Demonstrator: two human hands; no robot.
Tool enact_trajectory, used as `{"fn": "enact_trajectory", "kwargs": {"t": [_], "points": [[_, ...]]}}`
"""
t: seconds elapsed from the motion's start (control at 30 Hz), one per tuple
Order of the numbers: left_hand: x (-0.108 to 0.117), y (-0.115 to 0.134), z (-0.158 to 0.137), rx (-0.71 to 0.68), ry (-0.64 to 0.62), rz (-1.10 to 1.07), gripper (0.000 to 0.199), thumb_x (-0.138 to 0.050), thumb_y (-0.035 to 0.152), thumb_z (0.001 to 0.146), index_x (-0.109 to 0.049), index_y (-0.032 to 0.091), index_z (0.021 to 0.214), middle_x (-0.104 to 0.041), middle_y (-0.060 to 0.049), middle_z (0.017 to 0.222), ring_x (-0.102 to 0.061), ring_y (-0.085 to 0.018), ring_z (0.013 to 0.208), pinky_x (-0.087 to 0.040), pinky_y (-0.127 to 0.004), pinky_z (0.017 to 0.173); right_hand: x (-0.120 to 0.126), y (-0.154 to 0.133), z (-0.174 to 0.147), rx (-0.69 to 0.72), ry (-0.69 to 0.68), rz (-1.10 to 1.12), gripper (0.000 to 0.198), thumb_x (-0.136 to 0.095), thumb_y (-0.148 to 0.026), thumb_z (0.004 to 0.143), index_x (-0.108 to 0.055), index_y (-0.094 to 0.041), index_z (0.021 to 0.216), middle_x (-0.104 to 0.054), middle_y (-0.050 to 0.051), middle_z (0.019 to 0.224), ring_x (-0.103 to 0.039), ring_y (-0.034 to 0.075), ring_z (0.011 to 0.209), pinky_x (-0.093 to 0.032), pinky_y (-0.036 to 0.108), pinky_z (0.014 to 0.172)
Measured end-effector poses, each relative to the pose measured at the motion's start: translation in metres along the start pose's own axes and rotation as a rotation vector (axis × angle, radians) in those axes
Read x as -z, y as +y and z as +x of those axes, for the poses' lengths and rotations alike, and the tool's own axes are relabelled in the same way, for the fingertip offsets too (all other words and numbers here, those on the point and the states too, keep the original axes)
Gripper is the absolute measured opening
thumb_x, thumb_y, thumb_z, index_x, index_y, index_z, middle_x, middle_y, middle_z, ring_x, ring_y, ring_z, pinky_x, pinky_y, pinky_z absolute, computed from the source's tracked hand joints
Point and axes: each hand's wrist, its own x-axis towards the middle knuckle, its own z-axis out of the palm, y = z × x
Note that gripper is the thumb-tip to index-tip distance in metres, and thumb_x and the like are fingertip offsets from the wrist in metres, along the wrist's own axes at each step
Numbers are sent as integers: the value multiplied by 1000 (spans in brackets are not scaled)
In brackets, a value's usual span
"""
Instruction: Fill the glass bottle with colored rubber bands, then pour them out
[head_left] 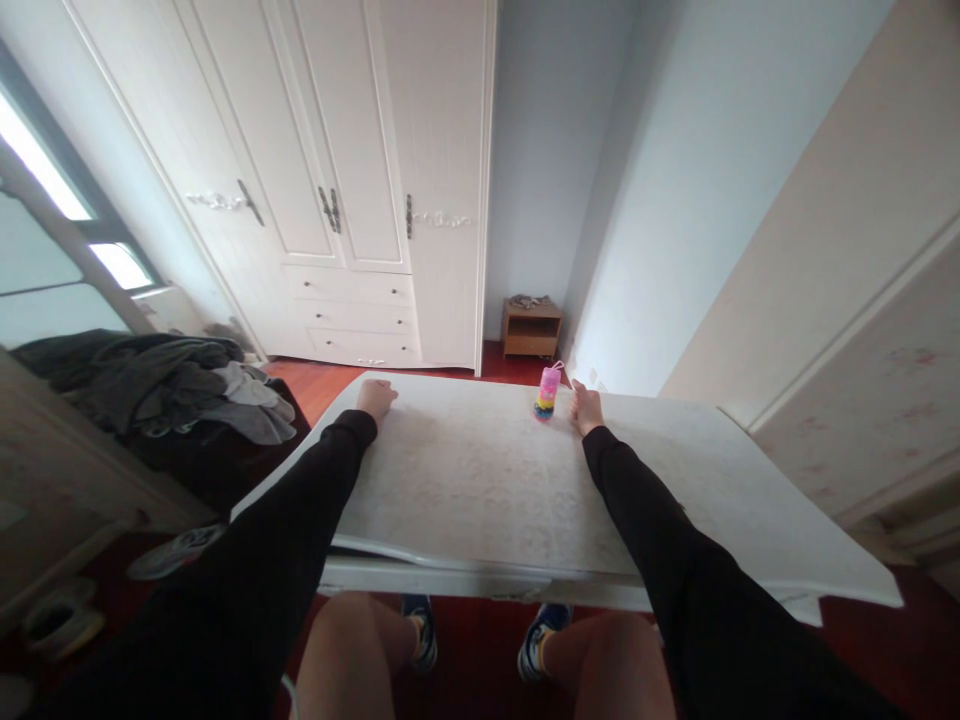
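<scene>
Near the far edge of the white table [480, 470], my left hand [377, 397] rests in a loose fist, and I see nothing in it. My right hand [586, 408] lies farther right, its fingers curled closed and the thumb side up; nothing shows in it. Just left of that hand stands a small pink bottle [549, 392], upright, with yellow and blue layers at its lower part and a pink loop on its cap. A narrow gap separates the bottle from my right hand.
A white wardrobe [360, 230] with drawers stands beyond the table. A small wooden nightstand [532, 347] sits in the far corner. Dark and grey clothes [172, 385] are heaped at left, with a shoe [176, 552] on the red floor below. A pale wall [645, 200] rises at right.
</scene>
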Motion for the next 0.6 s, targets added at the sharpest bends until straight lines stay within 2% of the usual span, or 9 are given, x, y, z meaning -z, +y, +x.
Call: {"fn": "enact_trajectory", "kwargs": {"t": [0.3,0.43,0.6], "points": [[2,1,4,140,-213,117,41,-68,38,101,-63,16,135,-65,-13,134,-67,-26,117,-60,-48,98,0,2,-2,63,-14,-99,55,-66,-69,86,-38,-29,58,-34,-6,41,-34,14,40,-28,35,41],[4,4,2,147,-213,92,40,-68,38,101,-63,15,134,-66,-13,134,-68,-26,117,-60,-48,98,2,7,-2,68,-15,-148,58,-62,-72,88,-37,-29,56,-37,-4,41,-35,14,41,-29,36,43],[15,17,-4,141,-151,-36,41,-68,39,101,-63,17,136,-65,-13,135,-67,-26,117,-61,-48,97,2,9,-3,77,-8,-179,57,-59,-73,89,-43,-28,59,-37,-5,43,-37,15,43,-30,36,45]]}}
